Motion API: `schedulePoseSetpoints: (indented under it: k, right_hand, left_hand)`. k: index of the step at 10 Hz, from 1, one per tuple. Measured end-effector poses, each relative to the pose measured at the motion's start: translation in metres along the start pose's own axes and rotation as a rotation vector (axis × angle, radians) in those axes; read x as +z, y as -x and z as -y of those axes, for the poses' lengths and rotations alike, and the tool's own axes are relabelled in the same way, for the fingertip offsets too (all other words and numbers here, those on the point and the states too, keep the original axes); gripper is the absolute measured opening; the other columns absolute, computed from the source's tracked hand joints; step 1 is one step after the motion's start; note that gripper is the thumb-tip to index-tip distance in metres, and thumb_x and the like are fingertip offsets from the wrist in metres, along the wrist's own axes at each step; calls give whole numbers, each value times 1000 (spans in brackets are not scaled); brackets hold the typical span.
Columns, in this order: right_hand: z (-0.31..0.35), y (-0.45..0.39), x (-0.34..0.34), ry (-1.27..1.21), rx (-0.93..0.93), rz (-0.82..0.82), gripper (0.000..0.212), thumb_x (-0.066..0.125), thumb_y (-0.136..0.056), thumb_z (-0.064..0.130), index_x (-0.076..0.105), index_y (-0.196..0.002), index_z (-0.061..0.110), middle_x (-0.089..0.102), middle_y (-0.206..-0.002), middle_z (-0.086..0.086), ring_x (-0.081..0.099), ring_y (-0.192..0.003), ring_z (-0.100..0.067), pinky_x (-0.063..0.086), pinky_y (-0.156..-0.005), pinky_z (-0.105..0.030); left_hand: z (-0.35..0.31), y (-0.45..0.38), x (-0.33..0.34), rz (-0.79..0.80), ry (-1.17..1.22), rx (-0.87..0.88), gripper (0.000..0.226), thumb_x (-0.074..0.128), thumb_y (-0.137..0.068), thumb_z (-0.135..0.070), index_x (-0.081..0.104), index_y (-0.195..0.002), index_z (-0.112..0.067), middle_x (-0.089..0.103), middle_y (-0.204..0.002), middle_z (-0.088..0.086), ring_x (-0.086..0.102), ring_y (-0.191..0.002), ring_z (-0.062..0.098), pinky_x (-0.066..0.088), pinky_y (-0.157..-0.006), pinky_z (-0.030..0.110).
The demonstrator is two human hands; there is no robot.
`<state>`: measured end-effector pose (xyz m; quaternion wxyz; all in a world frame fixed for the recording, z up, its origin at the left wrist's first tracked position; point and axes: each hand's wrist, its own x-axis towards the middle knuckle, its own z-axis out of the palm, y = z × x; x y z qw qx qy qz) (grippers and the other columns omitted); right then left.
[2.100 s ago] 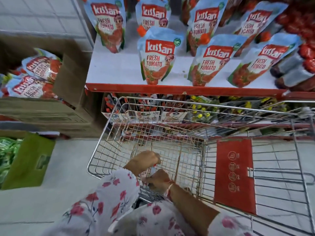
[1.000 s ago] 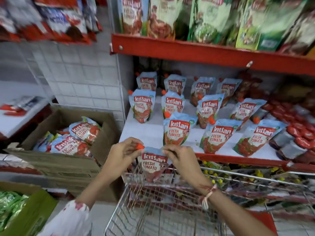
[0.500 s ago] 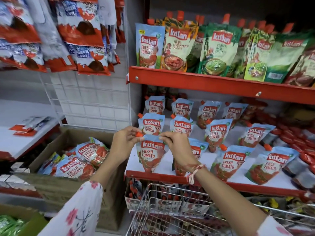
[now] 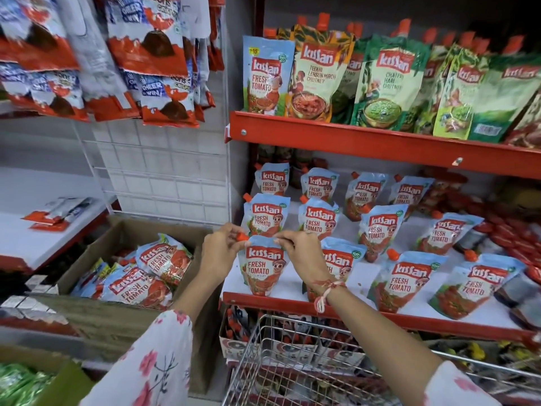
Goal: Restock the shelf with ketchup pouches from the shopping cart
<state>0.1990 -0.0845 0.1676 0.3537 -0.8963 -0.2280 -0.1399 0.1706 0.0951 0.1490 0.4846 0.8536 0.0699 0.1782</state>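
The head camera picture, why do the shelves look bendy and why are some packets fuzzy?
In the head view, the wide lens bows the red shelf edge near the frame's sides. The hanging chocolate packets at top left are smeared by blur, while the ketchup pouch held by the left hand and right hand reads sharply.

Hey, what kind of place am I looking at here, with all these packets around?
Most likely a grocery store aisle. Red-edged shelves carry rows of Kissan ketchup and chutney pouches, a wire shopping cart stands in front, and both hands set a ketchup pouch at the shelf's front edge.
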Motion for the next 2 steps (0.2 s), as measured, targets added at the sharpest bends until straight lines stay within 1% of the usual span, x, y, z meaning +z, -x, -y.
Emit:
schedulePoseSetpoints:
  k: [1,2]
  right_hand:
    - [2,-3,-4,36,-4,62,15,61,-88,14,71,-99,12,76,-91,-10,68,-80,-23,57,-76,-36]
    - [6,-6,-18,-28,7,80,18,62,-86,13,69,-102,15,75,-97,-5,68,-86,-15,57,-83,-35]
  left_hand:
    - [-9,1,-4,32,-85,40,27,74,-76,-18,62,-99,-11,73,-94,10,68,-87,22,58,-82,45]
    - [-29,1,-5,1,-201,202,34,69,-81,-20,58,-112,-12,68,-111,9,63,-102,24,53,-89,37]
